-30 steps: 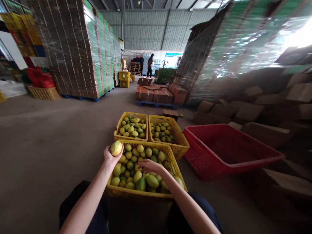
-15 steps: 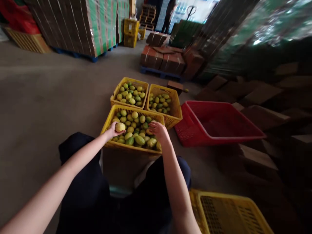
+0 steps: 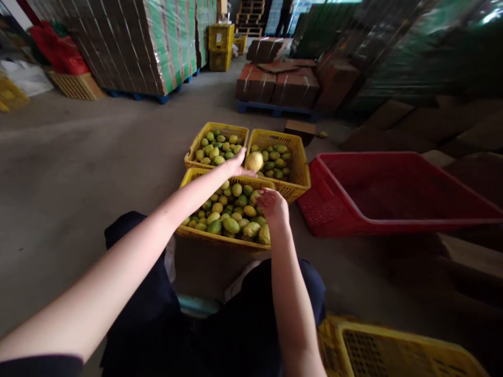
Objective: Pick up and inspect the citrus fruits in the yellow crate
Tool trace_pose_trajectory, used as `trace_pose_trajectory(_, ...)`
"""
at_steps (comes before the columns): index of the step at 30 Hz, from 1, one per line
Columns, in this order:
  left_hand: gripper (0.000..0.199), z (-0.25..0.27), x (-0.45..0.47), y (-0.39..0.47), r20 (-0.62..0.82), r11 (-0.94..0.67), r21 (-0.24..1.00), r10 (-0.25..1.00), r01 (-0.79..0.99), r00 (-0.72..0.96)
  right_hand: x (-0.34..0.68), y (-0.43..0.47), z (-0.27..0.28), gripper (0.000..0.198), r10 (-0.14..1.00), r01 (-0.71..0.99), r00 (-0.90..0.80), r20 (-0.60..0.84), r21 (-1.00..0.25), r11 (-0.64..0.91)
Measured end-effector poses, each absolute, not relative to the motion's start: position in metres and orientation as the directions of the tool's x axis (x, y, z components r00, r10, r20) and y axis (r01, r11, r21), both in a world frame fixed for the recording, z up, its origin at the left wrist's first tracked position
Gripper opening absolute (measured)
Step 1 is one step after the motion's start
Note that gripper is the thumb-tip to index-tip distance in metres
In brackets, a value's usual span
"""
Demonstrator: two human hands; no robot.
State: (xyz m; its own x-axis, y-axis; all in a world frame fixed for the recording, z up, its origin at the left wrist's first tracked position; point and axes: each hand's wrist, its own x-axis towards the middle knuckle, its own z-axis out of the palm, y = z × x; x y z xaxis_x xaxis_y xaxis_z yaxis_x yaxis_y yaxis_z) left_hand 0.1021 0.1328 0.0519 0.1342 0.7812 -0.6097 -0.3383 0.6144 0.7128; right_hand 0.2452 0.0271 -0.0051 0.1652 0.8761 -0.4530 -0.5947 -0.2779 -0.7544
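My left hand (image 3: 237,166) reaches to the near edge of the back right yellow crate (image 3: 304,173). A pale yellow lemon (image 3: 254,161) sits between its thumb and spread fingers, loosely held. Over the right side of the front yellow crate (image 3: 220,242), my right hand (image 3: 273,204) has its fingers apart and slightly curled, with nothing seen in them. Green and yellow lemons (image 3: 231,225) fill the front crate. The back left yellow crate (image 3: 189,157) and the back right one also hold many lemons.
A large red basket (image 3: 338,209) stands right of the crates. Another yellow crate (image 3: 346,335) is near my right knee. Behind are flattened cartons (image 3: 294,86) on a blue pallet (image 3: 267,109), a wrapped carton stack (image 3: 173,47) and a small brown box (image 3: 301,128).
My left hand has carried the lemon from above the front crate forward and right to the back right crate. My right hand stays over the front crate's right side. The view has shifted slightly.
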Motion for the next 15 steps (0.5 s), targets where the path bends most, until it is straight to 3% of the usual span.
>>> trace_pose_trajectory(2, 0.04, 0.087, 0.12, 0.16, -0.515, 0.531, 0.792, 0.846, -0.301, 0.137, 0.24, 0.029, -0.002, 0.012, 0.88, -0.61, 0.12, -0.459, -0.734, -0.3)
trace_pose_trajectory(5, 0.043, 0.086, 0.113, 0.164, -0.316, 0.304, 0.949, 0.923, 0.085, 0.218, 0.241, 0.027, 0.002, 0.01, 0.912, -0.662, 0.069, -0.405, -0.703, -0.262)
trace_pose_trajectory(8, 0.035, 0.028, 0.076, 0.125, -0.403, 0.304, 0.871, 0.891, 0.386, 0.208, 0.25, 0.019, 0.008, 0.012, 0.939, -0.697, 0.06, -0.339, -0.687, -0.204)
trace_pose_trajectory(10, 0.031, -0.024, 0.047, 0.087, -0.573, 0.414, 0.713, 0.809, 0.567, 0.13, 0.257, 0.014, 0.011, 0.012, 0.952, -0.715, 0.059, -0.302, -0.678, -0.171)
trace_pose_trajectory(13, 0.024, -0.09, 0.012, 0.035, -0.67, 0.477, 0.579, 0.741, 0.661, 0.052, 0.264, 0.01, 0.01, 0.012, 0.951, -0.737, 0.084, -0.299, -0.661, -0.143)
trace_pose_trajectory(15, 0.022, -0.12, 0.001, 0.014, -0.667, 0.467, 0.569, 0.744, 0.677, 0.048, 0.265, 0.012, 0.007, 0.012, 0.941, -0.739, 0.098, -0.323, -0.657, -0.148)
